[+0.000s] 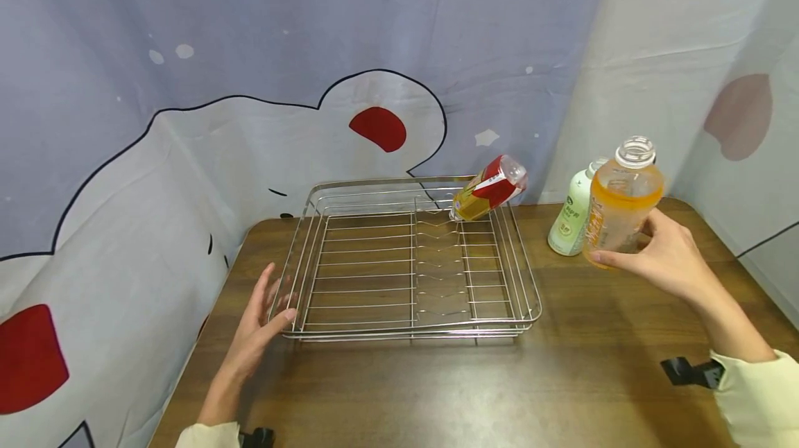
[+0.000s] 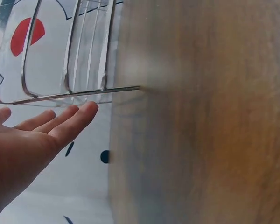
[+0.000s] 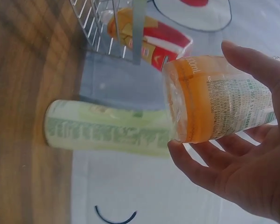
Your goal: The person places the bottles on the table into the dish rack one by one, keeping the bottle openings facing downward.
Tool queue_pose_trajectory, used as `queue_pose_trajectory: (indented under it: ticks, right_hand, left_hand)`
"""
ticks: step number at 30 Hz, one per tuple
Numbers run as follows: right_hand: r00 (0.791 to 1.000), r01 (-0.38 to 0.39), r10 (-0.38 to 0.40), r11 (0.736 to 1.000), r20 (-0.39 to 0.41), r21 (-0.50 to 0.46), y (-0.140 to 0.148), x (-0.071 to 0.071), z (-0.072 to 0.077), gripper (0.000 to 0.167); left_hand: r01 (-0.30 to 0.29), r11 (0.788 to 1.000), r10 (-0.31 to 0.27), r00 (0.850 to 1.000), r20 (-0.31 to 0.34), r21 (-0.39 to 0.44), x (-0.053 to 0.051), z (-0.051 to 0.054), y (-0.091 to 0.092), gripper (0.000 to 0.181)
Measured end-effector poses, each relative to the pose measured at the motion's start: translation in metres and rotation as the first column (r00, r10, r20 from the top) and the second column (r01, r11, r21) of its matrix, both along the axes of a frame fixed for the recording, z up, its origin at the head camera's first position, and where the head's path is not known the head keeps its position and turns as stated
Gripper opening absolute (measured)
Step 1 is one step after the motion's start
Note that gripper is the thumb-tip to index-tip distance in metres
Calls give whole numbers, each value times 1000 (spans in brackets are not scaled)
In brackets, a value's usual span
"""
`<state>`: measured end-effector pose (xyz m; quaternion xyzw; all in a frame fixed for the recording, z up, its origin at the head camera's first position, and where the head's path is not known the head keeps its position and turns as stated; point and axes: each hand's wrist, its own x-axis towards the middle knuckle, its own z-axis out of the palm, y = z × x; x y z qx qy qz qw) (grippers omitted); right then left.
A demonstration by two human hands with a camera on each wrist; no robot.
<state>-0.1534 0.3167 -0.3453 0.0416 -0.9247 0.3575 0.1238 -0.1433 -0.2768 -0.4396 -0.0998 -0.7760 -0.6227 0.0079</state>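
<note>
A clear bottle with an orange label (image 1: 624, 202) is gripped by my right hand (image 1: 674, 254), raised and slightly tilted in front of a green bottle (image 1: 569, 219). In the right wrist view, thumb and fingers curl round the orange-labelled bottle (image 3: 224, 100), and the green bottle (image 3: 107, 128) stands on the table. My left hand (image 1: 250, 330) is beside the wire rack's (image 1: 406, 330) left front corner, fingers spread; the left wrist view shows the fingers of that hand (image 2: 37, 144) relaxed near the rack's wires (image 2: 84, 94).
A bottle with a red and yellow label (image 1: 490, 188) leans tilted in the rack's back right corner, its base upward. The wooden table (image 1: 399, 392) carries the rack and the green bottle. A patterned curtain (image 1: 250, 32) hangs behind and at both sides.
</note>
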Motion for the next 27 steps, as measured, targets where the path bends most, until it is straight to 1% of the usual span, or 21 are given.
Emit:
queue_pose_trajectory:
  ticks: [3, 5, 7, 11, 14, 17, 18, 20, 23, 25, 27]
  right_hand:
    - [998, -53, 54, 998, -33, 33, -10, -5, 6, 69]
    - [997, -64, 68, 996, -48, 66, -16, -9, 10, 69]
    - [994, -84, 90, 992, -61, 98, -22, -11, 12, 69]
    - [984, -119, 139, 979, -111, 168, -33, -15, 16, 68]
    - [973, -140, 175, 965, -150, 220, -41, -17, 19, 67]
    - [964, -165, 212, 951, -162, 262, -48, -19, 22, 65]
    - [961, -174, 224, 945, -162, 277, -50, -19, 23, 65]
    - [957, -193, 247, 935, -153, 299, -54, -19, 26, 64]
    - [953, -211, 270, 916, -137, 341, -59, -18, 31, 65]
    - [954, -215, 275, 905, -118, 368, -64, -18, 33, 67]
    - [957, -212, 272, 892, -101, 399, -68, -17, 34, 70]
  left_hand:
    - [-21, 999, 20, 1000, -14, -40, 1, 7, -3, 85]
    - [-31, 998, 29, 999, -43, -63, 2, 12, -5, 85]
    - [-46, 996, 39, 995, -91, -76, 3, 18, -6, 86]
    - [-61, 996, 50, 982, -183, -58, 4, 31, -7, 88]
    - [-86, 994, 67, 968, -240, -71, 5, 42, -6, 89]
    - [-102, 991, 72, 955, -286, -92, 6, 52, 0, 90]
    - [-96, 991, 65, 951, -303, -91, 6, 56, 3, 91]
    - [-64, 995, 34, 940, -338, -78, 5, 62, 9, 92]
    - [-6, 997, -23, 918, -396, -72, 1, 69, 22, 94]
    - [33, 997, -60, 903, -425, -72, -1, 73, 31, 95]
    - [58, 995, -88, 891, -445, -82, -4, 76, 40, 96]
